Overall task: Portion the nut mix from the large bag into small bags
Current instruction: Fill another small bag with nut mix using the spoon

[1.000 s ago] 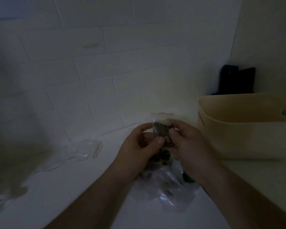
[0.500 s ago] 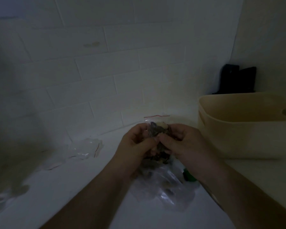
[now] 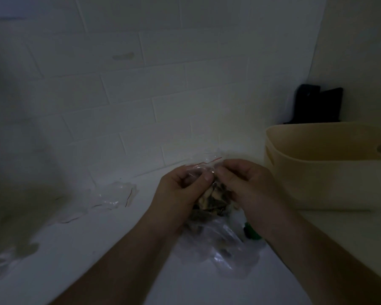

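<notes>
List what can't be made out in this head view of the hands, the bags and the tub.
- Small bag: its seal state is unclear; left hand and right hand pinch its top, in dim light.
- Large bag: contents blurred; wrists cover its top.
- Green object: mostly behind the right wrist.
- Beige tub: inside hidden by its wall, cut off by the right edge.
- Empty bags: count unclear.

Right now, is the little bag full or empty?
Partly full: nuts show through the little bag, pinched at its top by the left hand and right hand.
</notes>
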A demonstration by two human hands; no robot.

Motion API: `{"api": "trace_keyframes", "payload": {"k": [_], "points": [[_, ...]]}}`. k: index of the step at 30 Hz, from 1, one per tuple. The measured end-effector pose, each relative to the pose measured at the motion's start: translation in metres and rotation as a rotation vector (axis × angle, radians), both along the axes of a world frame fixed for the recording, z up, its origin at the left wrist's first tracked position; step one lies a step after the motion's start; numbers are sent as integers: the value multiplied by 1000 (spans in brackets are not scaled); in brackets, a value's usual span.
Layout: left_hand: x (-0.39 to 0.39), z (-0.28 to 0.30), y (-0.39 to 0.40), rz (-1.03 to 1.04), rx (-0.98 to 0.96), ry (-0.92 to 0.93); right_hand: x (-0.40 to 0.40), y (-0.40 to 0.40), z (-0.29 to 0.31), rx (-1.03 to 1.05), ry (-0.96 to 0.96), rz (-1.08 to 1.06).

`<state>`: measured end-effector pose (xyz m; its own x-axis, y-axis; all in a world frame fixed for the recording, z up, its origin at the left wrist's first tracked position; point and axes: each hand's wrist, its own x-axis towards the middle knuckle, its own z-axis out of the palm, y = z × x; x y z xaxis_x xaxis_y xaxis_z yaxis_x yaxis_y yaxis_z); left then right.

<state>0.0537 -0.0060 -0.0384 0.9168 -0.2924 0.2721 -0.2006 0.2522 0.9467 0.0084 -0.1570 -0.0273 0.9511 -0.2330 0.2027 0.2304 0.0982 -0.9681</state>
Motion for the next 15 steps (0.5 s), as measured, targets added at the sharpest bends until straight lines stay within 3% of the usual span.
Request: {"api": "trace_keyframes", "payload": {"k": [15], "points": [[0,2,2,76,42,53,2,-1,-1,-124,-5,-204]]}}
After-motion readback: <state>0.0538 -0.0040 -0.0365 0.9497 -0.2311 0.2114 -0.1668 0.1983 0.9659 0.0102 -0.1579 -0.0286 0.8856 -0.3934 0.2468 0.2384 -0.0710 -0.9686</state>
